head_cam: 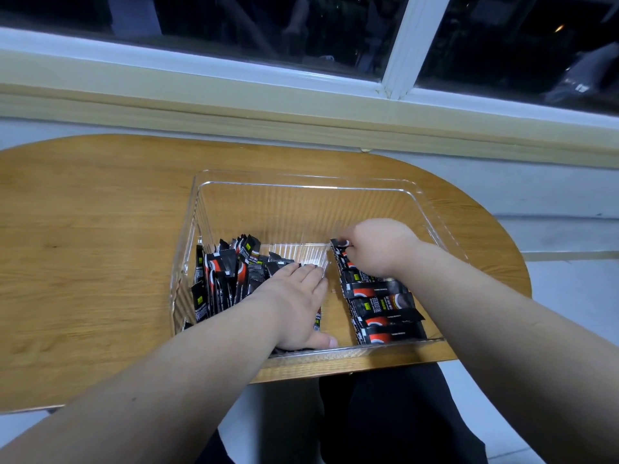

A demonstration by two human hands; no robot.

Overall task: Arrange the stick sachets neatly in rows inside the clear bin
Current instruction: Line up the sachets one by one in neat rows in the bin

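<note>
- Head view: the clear bin (301,185) sits on the wooden counter (100,229), and every sachet visible is in its near part.
- The right hand (378,246) has a narrow grip, its curled fingers pinching one sachet (340,243) at the far end of the row (382,309).
- That row runs along the bin's right side, from the near wall away from the person. Each stick lies flat with its long axis crosswise, left to right.
- The left hand (294,306) rests flat with straight fingers on the loose heap (227,279) at the bin's left side, holding nothing.
- The pinched sachet probably has to land crosswise, parallel to its neighbours and just past the last one.
- The heap lies left of the row across a gap, so the left hand is nearer the supply and the right hand nearer the row's open end.
</note>
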